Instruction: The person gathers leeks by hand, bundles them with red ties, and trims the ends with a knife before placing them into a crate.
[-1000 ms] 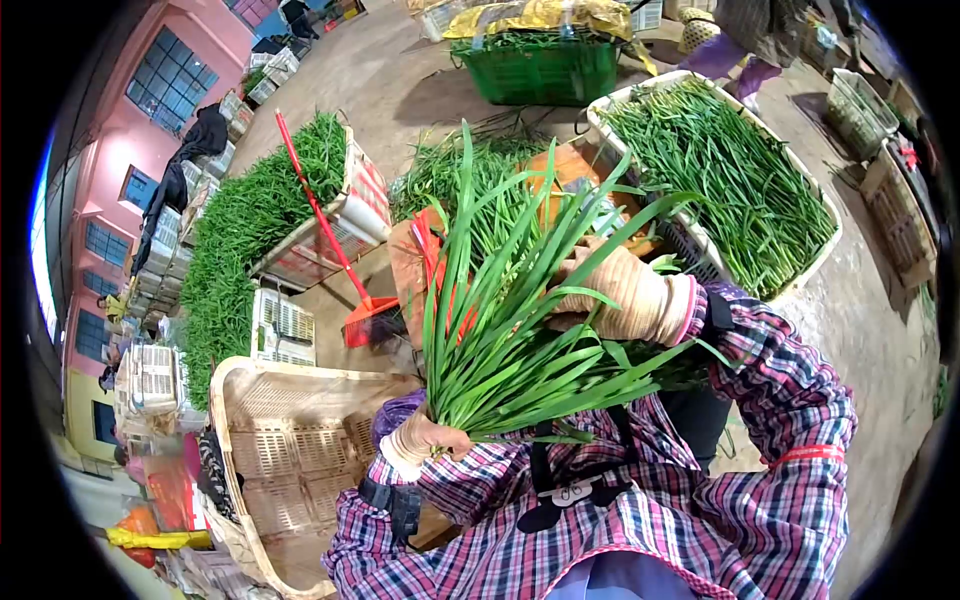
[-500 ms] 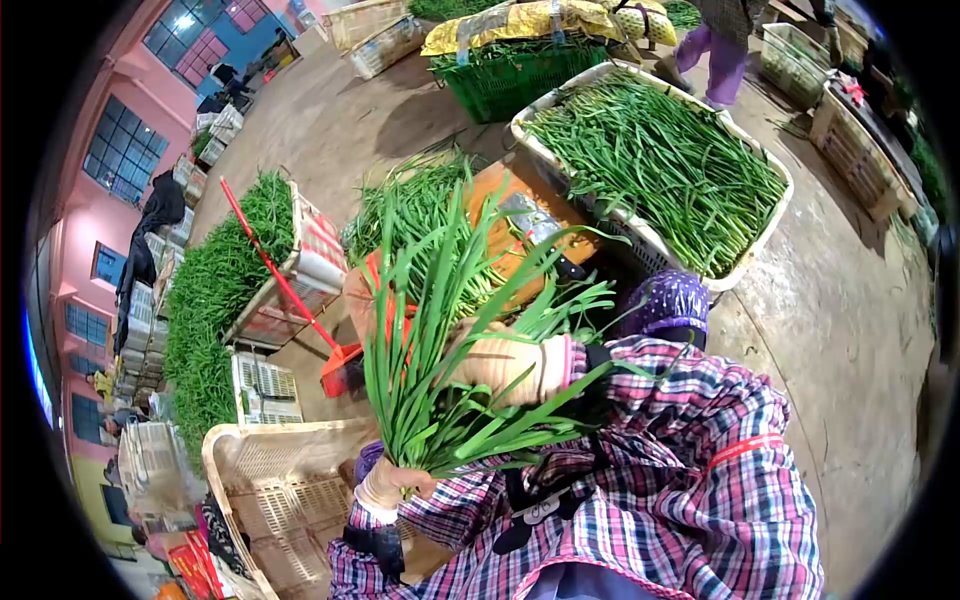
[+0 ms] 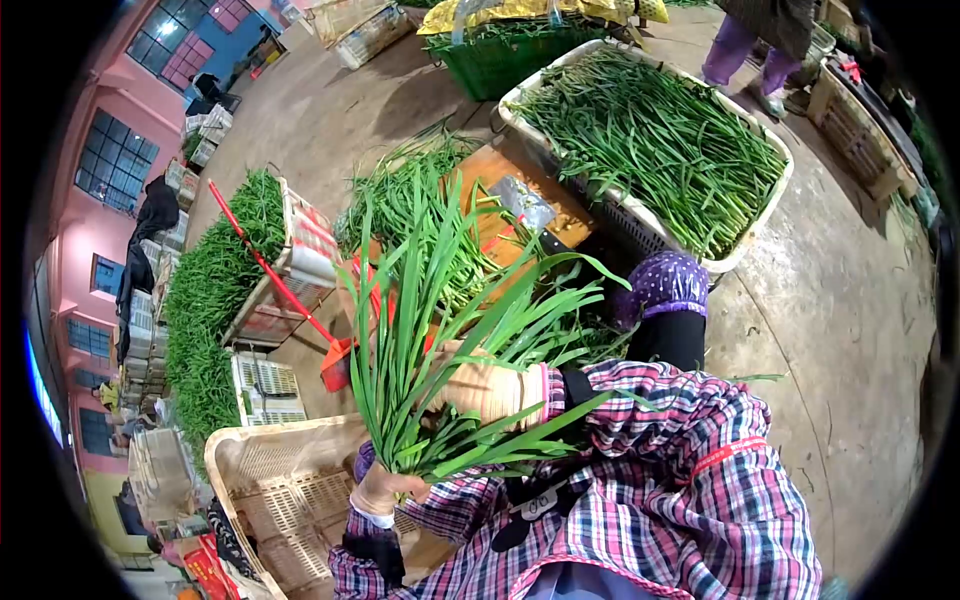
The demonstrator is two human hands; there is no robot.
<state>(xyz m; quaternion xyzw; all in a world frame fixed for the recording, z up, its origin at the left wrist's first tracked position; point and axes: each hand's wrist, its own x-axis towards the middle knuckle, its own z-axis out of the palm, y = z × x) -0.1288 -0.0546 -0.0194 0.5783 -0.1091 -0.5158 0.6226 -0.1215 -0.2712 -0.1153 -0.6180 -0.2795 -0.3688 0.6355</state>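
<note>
A bunch of green garlic (image 3: 395,415) with long flat leaves stands upright in front of my body. My left hand (image 3: 385,490) is closed around its lower end, low in the view. Higher up, my right hand (image 3: 485,388), in a beige glove, is in among the leaves and appears closed on some of them; leaves partly hide its fingers. More green garlic (image 3: 465,265) lies in a loose heap just beyond my hands. Beside that heap, a wooden board (image 3: 570,215) carries a shiny, flat, silver thing (image 3: 525,203) with what looks like a black handle.
An openwork crate (image 3: 290,430) stands at lower left. Full crates of greens flank me: a white one (image 3: 770,225) on the right, another (image 3: 310,235) on the left. A red long-handled dustpan (image 3: 338,365) stands between. Someone in purple trousers (image 3: 735,50) is at upper right.
My right hand has moved slightly left and down along the leaves. The bunch has shifted a little left, still held by my left hand. The person in purple trousers has moved right.
</note>
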